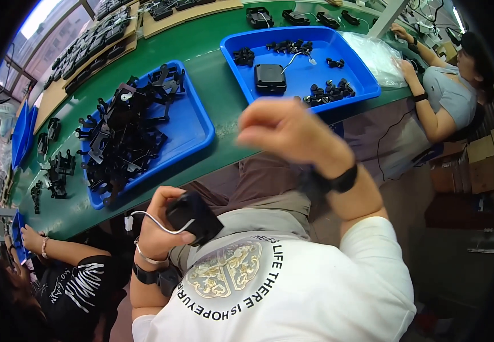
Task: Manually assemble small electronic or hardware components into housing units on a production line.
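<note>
In my left hand [158, 228] is a black box-shaped plastic unit [194, 218], held in front of my lap. A white cable [157, 218] loops out of it past my fingers to a small white connector. My right hand [292, 131] is raised over the table's front edge, just below the right blue tray [224, 48], blurred by motion. Its fingers look curled together; whatever may be between them cannot be made out. In that tray sit another black box unit [270, 78] with a cable, and several piles of small black parts [332, 93].
A second blue tray [195, 122] holds a heap of black plastic brackets [127, 131]. More black units [96, 43] line cardboard at the far left. Clear plastic bags [372, 60] lie right of the trays. Co-workers sit on both sides, their arms at the green table [212, 77].
</note>
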Motion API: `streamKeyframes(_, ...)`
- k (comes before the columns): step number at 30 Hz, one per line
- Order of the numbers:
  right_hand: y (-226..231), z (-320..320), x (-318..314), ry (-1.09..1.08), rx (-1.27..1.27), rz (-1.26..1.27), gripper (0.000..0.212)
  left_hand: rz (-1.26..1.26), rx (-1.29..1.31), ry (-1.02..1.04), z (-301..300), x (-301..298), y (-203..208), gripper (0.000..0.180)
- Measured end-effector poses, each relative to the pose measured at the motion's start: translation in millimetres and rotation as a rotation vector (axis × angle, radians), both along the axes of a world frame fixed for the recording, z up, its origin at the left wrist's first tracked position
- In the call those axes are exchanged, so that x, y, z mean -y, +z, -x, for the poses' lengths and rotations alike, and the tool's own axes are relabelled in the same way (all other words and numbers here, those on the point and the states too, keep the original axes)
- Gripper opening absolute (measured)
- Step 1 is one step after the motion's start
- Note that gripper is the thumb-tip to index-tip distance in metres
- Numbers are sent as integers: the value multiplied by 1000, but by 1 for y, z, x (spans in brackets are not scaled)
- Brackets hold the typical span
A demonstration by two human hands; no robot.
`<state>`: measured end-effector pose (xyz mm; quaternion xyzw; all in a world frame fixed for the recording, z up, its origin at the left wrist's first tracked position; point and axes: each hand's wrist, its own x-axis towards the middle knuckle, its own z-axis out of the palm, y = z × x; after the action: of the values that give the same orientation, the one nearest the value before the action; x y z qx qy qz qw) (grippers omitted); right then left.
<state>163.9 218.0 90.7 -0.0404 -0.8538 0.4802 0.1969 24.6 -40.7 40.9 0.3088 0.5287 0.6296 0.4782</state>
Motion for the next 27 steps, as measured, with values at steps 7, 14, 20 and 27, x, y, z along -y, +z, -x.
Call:
streamKeyframes(7, -18, -23, -102, -431, 511, -673, 17, -98, 384, 51, -3, 0, -9, 69)
streamKeyframes(14, -32, -3, -106, -333, 704, -763, 20, 5, 407, 103, -9, -1, 4, 68)
streamKeyframes(20, -30, -16, -119, -205, 386, -397, 10, -146, 540, 135, 0, 6, -11, 54)
streamKeyframes(27, -19, -14, -44, -179, 85, 381, 14, -220, 633, 151, 3, 11, -24, 38)
